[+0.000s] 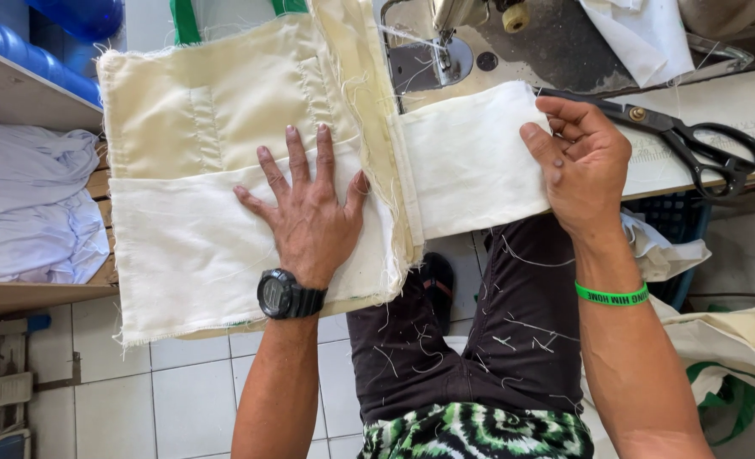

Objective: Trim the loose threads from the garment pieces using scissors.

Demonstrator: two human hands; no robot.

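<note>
My left hand lies flat, fingers spread, on a cream and white fabric panel with frayed edges that hangs off the table's front. A black watch sits on that wrist. My right hand pinches the right edge of a white fabric flap that extends from the panel's seam. A green band circles the right wrist. The sewing machine's presser foot stands just behind the flap.
Black scissors lie on the table right of my right hand. Folded white cloth rests on a wooden shelf at left, blue bottles above it. More cloth lies behind the machine. My thread-covered dark trousers and tiled floor show below.
</note>
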